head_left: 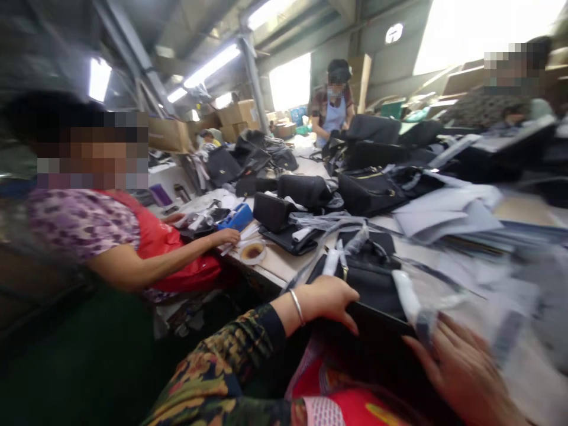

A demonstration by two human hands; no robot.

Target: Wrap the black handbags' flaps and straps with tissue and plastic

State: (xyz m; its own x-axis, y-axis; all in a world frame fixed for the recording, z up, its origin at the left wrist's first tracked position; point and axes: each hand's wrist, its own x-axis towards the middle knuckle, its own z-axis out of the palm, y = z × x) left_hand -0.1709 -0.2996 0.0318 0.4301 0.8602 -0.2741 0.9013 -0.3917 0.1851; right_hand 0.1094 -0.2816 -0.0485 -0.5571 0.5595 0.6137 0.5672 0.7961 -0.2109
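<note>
A black handbag (373,284) lies at the table's near edge, with clear plastic wrap on its strap and white wrapping at its sides. At its near left corner, my left hand (326,300) grips the bag, thumb below the fingers; a silver bangle circles the wrist. My right hand (464,367) is at the near right corner beside the white wrapping (407,294), its thumb and fingers around that corner. Motion blurs the right hand somewhat. The bag's underside is hidden.
More black bags (370,192) crowd the table behind. White sheets (448,210) are stacked at right. A tape roll (252,252) and blue tape dispenser (236,218) lie left, near a co-worker in a red apron (162,236). Other people work farther back.
</note>
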